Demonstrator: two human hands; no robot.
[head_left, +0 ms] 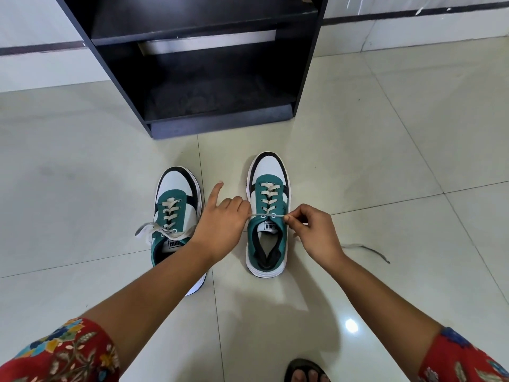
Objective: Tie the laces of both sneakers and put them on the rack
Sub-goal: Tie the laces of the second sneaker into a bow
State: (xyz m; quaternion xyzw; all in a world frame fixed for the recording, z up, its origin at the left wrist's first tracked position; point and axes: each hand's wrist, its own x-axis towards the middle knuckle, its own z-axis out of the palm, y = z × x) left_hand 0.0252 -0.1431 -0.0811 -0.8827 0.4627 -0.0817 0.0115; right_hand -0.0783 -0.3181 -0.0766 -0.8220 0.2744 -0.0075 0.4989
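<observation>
Bright, even indoor light, small white glare spot on the glossy floor [351, 325], soft arm shadows beneath, wide-angle bending at edges, sharp focus throughout

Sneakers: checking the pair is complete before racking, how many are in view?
2. The left green-and-white sneaker sits on the tiled floor, partly under the left hand's forearm; the right green-and-white sneaker sits between both hands. None seems hidden.
</observation>
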